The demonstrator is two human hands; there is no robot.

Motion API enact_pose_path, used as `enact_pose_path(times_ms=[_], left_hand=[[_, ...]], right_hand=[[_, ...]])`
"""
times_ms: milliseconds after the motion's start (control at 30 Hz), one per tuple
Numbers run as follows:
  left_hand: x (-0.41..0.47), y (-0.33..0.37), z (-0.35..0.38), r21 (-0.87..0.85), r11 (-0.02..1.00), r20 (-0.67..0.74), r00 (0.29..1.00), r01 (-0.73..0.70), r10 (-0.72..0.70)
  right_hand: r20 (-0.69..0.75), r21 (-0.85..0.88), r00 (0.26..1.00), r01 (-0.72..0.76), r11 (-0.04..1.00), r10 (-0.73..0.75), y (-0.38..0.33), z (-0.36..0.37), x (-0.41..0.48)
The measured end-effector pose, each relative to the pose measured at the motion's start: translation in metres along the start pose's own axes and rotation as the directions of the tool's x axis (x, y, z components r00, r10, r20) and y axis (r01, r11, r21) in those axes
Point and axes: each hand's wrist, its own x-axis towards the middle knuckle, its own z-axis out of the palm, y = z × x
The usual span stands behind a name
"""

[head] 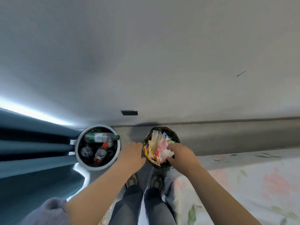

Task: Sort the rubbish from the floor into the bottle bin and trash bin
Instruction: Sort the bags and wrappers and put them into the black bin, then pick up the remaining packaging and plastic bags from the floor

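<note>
A white round bottle bin (77,148) stands against the wall at the left, holding a clear bottle with a green cap (101,137) and other bottles and cans. To its right stands a dark trash bin (176,137) filled with paper and plastic wrappers (162,149). My right hand (181,154) is over the trash bin's near right edge, its fingers relaxed and touching the wrappers. My left hand (132,155) hovers between the two bins, fingers loosely bent, holding nothing.
A blue curtain (32,143) hangs at the left beside the bottle bin. A bed with a floral sheet (243,184) fills the right. A grey wall (146,62) rises behind the bins. My shoes (156,181) stand on the floor just before the trash bin.
</note>
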Motion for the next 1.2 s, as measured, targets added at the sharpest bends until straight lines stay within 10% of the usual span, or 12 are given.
enact_pose_path(times_ms=[467, 800, 1200], left_hand=[[-0.161, -0.022, -0.065, -0.310, 0.919, -0.195, 0.930, 0.245, -0.313], [-0.259, -0.029, -0.035, -0.659, 0.633, -0.249, 0.677, 0.406, -0.693], [-0.396, -0.040, 0.070, -0.870, 0.242, -0.070, 0.379, 0.429, -0.923]], right_hand=[[-0.011, -0.264, 0.877, 0.460, 0.848, -0.480, -0.118, -0.094, -0.074], [0.243, -0.412, 0.601, 0.775, 0.480, -0.762, -0.203, -0.089, -0.110], [0.558, -0.409, 0.301, 0.911, 0.060, -0.773, -0.290, 0.010, -0.198]])
